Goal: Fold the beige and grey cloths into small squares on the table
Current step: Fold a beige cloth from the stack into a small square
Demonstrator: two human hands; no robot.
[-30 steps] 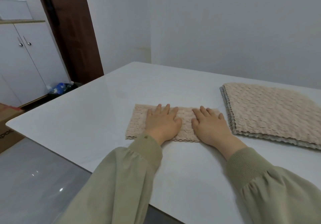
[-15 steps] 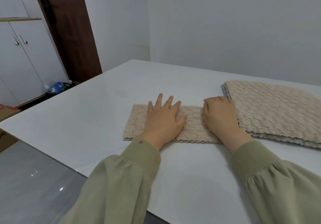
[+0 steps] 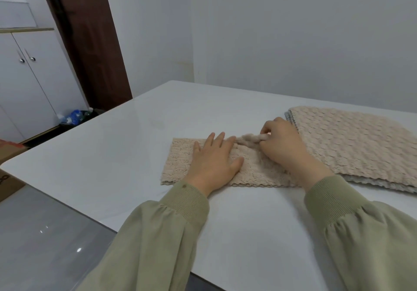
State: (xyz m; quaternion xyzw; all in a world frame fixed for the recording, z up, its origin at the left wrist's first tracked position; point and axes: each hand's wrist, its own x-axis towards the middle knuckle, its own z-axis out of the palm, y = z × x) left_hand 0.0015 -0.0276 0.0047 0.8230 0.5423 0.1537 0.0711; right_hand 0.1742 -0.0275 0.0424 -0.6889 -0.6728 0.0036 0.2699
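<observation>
A beige cloth [image 3: 178, 162], folded into a long strip, lies on the white table [image 3: 112, 155] in front of me. My left hand [image 3: 214, 162] lies flat on the strip's middle with its fingers straight. My right hand [image 3: 282, 148] pinches the strip's right end, which is lifted and bunched toward the left hand. To the right lies a stack of unfolded cloths [image 3: 352, 144], beige on top, with grey edges [image 3: 287, 116] showing beneath it.
The table's near-left edge [image 3: 67, 202] drops to a grey floor. White cabinets [image 3: 29, 76] and a dark wooden door [image 3: 90, 42] stand at the left. A cardboard box [image 3: 9, 173] sits on the floor by the table corner. A wall runs behind the table.
My right hand slid from the strip's middle to its right end, took hold of it and lifted it toward the left. My left hand stayed flat on the cloth.
</observation>
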